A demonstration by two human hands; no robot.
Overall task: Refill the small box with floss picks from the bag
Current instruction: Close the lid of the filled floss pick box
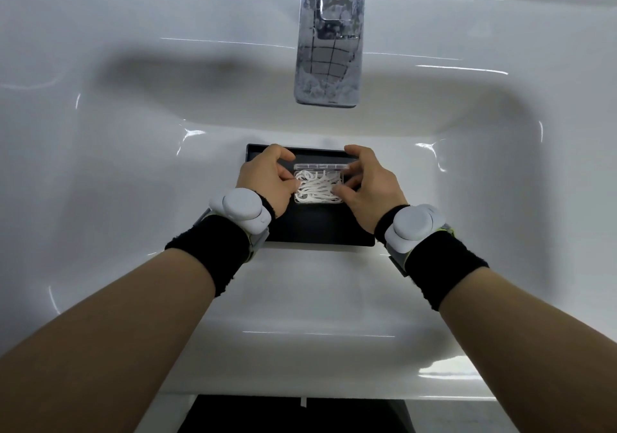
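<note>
A small clear plastic box [319, 200] stands on a black tray [320, 229] in the sink basin. White floss picks [316, 186] lie in a heap inside it. Its clear lid [320, 166] stands open at the far side. My left hand [265, 182] grips the box's left side with thumb and fingers. From the right, my right hand [369, 185] holds the box's other side, fingertips against its wall and near the lid's corner. No bag is in view.
The white sink [133, 165] surrounds the tray on all sides. A chrome faucet [329, 38] juts out above the basin's far side. Both wrists carry black bands with grey devices [242, 210].
</note>
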